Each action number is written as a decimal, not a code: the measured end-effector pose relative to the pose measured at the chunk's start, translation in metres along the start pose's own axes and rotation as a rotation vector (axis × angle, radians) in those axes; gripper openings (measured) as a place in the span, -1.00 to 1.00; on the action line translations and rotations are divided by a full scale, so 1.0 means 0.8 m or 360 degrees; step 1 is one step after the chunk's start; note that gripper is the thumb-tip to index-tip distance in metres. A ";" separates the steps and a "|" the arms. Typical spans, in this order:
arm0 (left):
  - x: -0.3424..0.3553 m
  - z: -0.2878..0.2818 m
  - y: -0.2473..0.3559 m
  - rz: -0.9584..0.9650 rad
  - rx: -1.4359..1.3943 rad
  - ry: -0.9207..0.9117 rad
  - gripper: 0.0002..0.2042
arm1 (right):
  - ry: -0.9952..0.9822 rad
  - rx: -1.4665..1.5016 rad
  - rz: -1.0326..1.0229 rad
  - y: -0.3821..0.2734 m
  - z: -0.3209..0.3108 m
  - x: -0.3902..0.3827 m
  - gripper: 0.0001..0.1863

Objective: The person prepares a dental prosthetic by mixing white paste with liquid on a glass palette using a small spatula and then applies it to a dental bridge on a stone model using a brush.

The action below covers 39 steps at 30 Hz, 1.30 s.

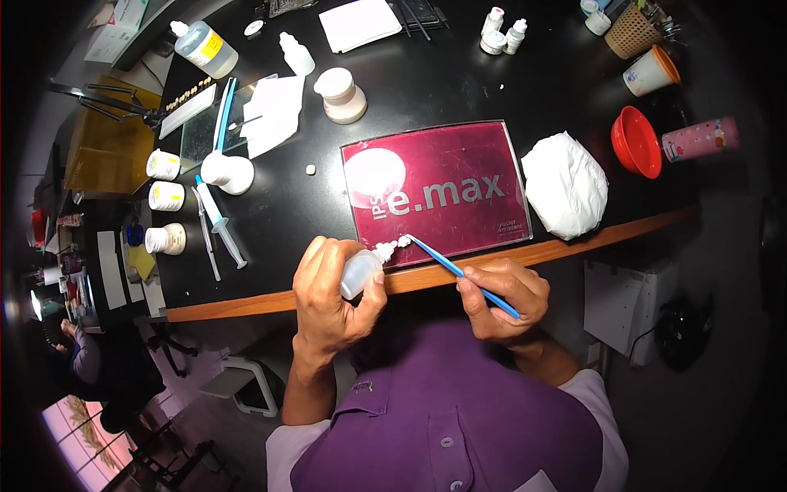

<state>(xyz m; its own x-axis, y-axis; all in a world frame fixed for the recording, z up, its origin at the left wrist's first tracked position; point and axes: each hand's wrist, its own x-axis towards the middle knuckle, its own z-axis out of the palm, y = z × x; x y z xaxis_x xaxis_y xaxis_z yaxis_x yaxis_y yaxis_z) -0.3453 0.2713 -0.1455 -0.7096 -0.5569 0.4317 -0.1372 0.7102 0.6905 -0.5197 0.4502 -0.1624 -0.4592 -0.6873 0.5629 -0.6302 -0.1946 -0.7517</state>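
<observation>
My left hand (336, 291) grips a small translucent squeeze bottle (361, 272), tilted with its white nozzle pointing up and right toward a small white lump (404, 241). My right hand (500, 295) holds a slim blue-handled tool (443, 259); its pale tip meets or nearly meets that lump, and I cannot tell which. Both are over the lower edge of a glossy magenta mat (434, 221) with large lettering. Just right of the mat lies a white crumpled bundle (566, 184).
Black bench (279, 205) with wooden front edge. Left: jars (166, 196), syringe (217, 217), papers (270, 115), glass slab (197, 139). Back: large bottle (205, 49), white pot (340, 94), several small bottles (515, 37). Right: red bowl (635, 143), pink cylinder (701, 138). Another person (86, 361) sits far left.
</observation>
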 end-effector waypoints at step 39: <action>-0.008 -0.003 -0.003 -0.0146 -0.0179 0.0097 -0.79 | -0.0031 -0.0078 -0.0047 -0.005 0.008 -0.002 -0.75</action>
<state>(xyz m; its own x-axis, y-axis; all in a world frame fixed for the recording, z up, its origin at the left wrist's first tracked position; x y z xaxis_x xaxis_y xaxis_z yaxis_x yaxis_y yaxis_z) -0.3387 0.2722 -0.1489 -0.6537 -0.6449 0.3960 -0.1187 0.6042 0.7879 -0.5125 0.4475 -0.1624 -0.4281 -0.6954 0.5772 -0.6732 -0.1808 -0.7170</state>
